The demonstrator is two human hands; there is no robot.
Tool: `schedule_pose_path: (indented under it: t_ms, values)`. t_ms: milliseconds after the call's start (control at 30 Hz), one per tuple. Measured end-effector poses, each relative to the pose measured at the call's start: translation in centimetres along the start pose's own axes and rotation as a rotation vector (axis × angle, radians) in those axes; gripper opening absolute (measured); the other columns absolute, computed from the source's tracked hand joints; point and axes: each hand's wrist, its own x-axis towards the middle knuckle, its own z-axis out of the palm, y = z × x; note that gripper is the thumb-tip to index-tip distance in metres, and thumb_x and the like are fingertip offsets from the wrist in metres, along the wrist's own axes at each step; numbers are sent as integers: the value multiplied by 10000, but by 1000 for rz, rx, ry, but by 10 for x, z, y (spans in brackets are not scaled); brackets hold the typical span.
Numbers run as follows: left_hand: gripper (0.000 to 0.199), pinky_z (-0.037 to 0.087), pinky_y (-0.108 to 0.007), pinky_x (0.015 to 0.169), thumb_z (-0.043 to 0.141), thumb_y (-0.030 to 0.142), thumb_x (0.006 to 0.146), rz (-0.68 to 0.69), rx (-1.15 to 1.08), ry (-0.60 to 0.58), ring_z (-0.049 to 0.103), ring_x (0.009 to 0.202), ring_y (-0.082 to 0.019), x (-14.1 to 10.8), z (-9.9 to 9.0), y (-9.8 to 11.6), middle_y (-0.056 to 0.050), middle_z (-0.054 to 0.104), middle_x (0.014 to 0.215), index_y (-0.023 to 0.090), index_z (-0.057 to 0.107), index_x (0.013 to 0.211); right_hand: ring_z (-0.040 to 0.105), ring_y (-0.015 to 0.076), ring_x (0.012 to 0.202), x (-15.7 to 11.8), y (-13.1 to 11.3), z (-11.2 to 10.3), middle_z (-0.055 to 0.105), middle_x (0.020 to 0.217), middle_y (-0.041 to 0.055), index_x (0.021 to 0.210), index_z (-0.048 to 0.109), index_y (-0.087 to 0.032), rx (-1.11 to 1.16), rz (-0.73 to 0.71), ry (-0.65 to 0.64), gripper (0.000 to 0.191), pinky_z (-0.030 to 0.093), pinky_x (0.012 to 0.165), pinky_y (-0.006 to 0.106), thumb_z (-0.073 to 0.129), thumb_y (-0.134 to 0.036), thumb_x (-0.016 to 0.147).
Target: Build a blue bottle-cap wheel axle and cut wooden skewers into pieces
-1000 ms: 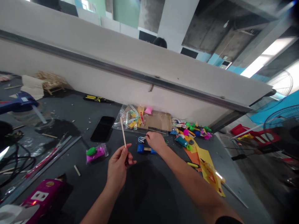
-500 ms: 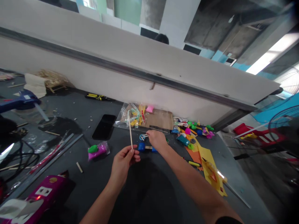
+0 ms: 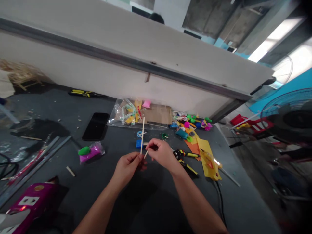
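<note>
My left hand [image 3: 129, 166] pinches a long thin wooden stick [image 3: 143, 131] near its lower end, and the stick points up. Between thumb and fingers of my right hand [image 3: 161, 153] is a short wooden stick [image 3: 146, 155], its tip close to the left fingertips and the base of the long one. Whether the two sticks touch, I cannot tell. Just behind the hands lie a blue block [image 3: 138, 144] and a light blue ring [image 3: 139, 134] with small pale sticks in it. A dark green ring [image 3: 165, 136] is further right.
Black-and-yellow pliers [image 3: 187, 153] and a yellow glue gun [image 3: 211, 161] with a cord lie right. Behind are a clear plastic bag [image 3: 117, 118] and colourful clay pieces [image 3: 192, 122]. At left are a phone [image 3: 95, 126], a purple-and-green clay packet [image 3: 91, 152] and a purple device [image 3: 34, 200].
My right hand has come back from the light blue ring to my left hand, with a short stick in its fingers. The long stick stays in my left hand. The view has shifted right.
</note>
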Motion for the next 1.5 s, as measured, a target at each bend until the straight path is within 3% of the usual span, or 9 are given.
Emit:
schedule_pose_path:
  t_ms: [200, 300, 400, 667, 800, 967, 1300, 1500]
  values:
    - [290, 447, -234, 494, 547, 414, 788, 34, 146, -25, 567, 483, -115, 4, -3, -7, -6, 597, 610, 134, 604, 737, 485, 64, 426, 4, 6, 18, 547, 615, -61, 811, 582, -184, 306, 42, 108, 166, 401, 408, 181, 549, -145, 653]
    - [283, 429, -221, 506, 498, 385, 833, 140, 261, -2, 554, 490, -103, 4, -6, -9, 6, 577, 605, 148, 587, 706, 475, 65, 427, 4, 8, 22, 549, 606, -56, 856, 609, -168, 490, 113, 28, 202, 390, 408, 190, 613, -196, 656]
    - [282, 423, -214, 506, 496, 370, 843, 203, 339, 14, 554, 489, -100, 4, -6, -10, 12, 568, 592, 153, 584, 686, 483, 73, 461, 3, 9, 21, 579, 600, -22, 772, 662, -145, 538, 120, -73, 150, 385, 430, 199, 641, -269, 691]
    - [269, 472, -245, 519, 544, 386, 820, 123, -14, -130, 583, 489, -112, 0, -1, -7, -13, 616, 656, 131, 622, 854, 481, 73, 477, 3, 12, 16, 590, 560, -11, 717, 685, -151, 643, 166, -24, 162, 369, 420, 178, 708, -304, 670]
    - [230, 480, -238, 522, 601, 331, 784, 169, 6, -102, 587, 497, -107, -1, 0, -4, -14, 631, 672, 132, 649, 890, 465, 64, 466, 3, 12, 16, 581, 557, -13, 708, 683, -145, 663, 186, -18, 176, 348, 398, 164, 722, -308, 653]
    - [190, 478, -232, 519, 566, 311, 805, 229, 147, -15, 584, 495, -107, -3, 0, -4, -13, 640, 661, 146, 660, 797, 449, 61, 465, 2, 10, 17, 573, 572, -16, 732, 689, -149, 634, 134, -55, 189, 354, 398, 166, 703, -329, 674]
    - [271, 421, -205, 496, 455, 346, 872, 300, 409, -9, 542, 462, -95, -4, -3, -7, 27, 553, 563, 172, 618, 743, 423, 58, 408, 0, 9, 24, 591, 570, -20, 665, 665, -167, 390, 48, 76, 162, 336, 396, 187, 699, -325, 672]
    - [290, 390, -190, 432, 476, 375, 845, 231, 368, 24, 493, 408, -86, -4, -6, -7, 45, 495, 491, 167, 577, 671, 447, 65, 424, -1, 5, 21, 577, 566, -29, 800, 708, -178, 372, 19, 37, 178, 354, 418, 190, 639, -326, 730]
